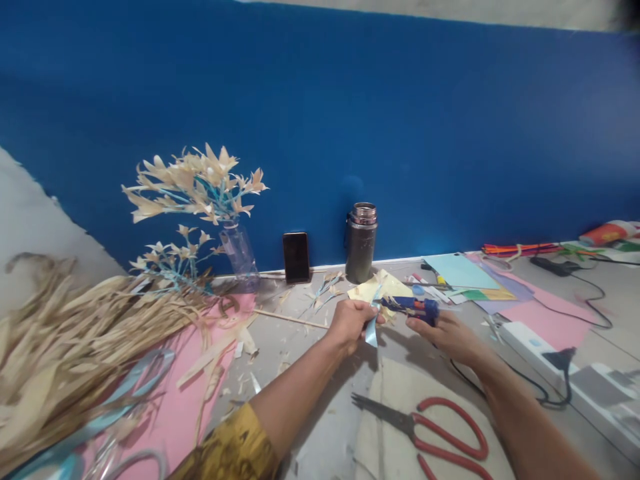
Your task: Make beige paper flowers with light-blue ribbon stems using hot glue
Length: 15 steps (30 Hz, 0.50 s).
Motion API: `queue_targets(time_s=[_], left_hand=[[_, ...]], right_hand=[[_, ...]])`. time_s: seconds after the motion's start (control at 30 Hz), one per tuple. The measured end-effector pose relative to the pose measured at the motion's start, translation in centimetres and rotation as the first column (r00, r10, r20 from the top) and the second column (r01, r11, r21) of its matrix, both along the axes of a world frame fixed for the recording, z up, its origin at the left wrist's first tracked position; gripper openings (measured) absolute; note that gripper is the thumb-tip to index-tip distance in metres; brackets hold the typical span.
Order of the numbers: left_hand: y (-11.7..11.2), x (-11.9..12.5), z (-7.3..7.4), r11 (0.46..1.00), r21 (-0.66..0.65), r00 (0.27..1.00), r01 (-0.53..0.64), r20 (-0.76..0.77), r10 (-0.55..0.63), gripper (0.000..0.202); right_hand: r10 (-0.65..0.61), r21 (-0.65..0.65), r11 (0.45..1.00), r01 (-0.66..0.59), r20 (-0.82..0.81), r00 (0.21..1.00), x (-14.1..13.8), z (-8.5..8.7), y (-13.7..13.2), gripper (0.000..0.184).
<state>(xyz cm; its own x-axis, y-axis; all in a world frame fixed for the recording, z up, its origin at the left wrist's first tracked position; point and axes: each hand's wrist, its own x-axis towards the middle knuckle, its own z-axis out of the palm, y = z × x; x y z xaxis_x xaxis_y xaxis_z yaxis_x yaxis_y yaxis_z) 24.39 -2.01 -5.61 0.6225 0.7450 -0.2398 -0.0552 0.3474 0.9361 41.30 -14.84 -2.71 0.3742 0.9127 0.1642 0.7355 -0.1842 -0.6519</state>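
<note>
My left hand (350,325) is closed, pinching a light blue paper strip (371,335) that hangs below the fingers. In my right hand (453,335) is a blue hot glue gun (424,309), its nozzle pointing left at the strip. Whether the nozzle touches the strip I cannot tell. Behind both hands lies a pale yellow sheet (390,285). Below them, red-handled scissors (425,430) rest with blades parted on a beige cloth-like sheet (395,383).
Dried husks (65,360) and pink paper (173,400) cover the left. Husk flowers (200,183) stand in a clear bottle (240,257). A phone (297,258) and an uncapped steel flask (361,243) stand by the wall. At right are coloured papers (465,273) and a power strip (530,347) with cords.
</note>
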Motion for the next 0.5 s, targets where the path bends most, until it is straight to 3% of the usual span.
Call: queue_targets(time_s=[0.1,0.3,0.4,0.5], left_hand=[[0.1,0.0,-0.1,1.000,-0.004,1.000,-0.021,-0.003,0.021,0.024],[0.3,0.1,-0.3,1.000,0.022,0.999,-0.023,-0.023,0.023,0.024],[0.3,0.0,-0.4,0.999,0.032,0.999,-0.034,-0.027,0.035,0.023],[0.5,-0.1,-0.5,0.998,0.038,0.998,-0.055,-0.019,0.056,0.022]], right_hand=[[-0.041,0.004,0.999,0.041,0.029,0.999,0.4,0.1,-0.2,0.032],[-0.004,-0.064,0.998,0.008,0.075,0.997,0.2,-0.3,0.1,0.037],[-0.055,-0.072,0.995,0.065,0.136,0.989,0.6,-0.9,0.4,0.037],[-0.146,-0.144,0.970,0.198,0.308,0.940,2.6,-1.2,-0.2,0.039]])
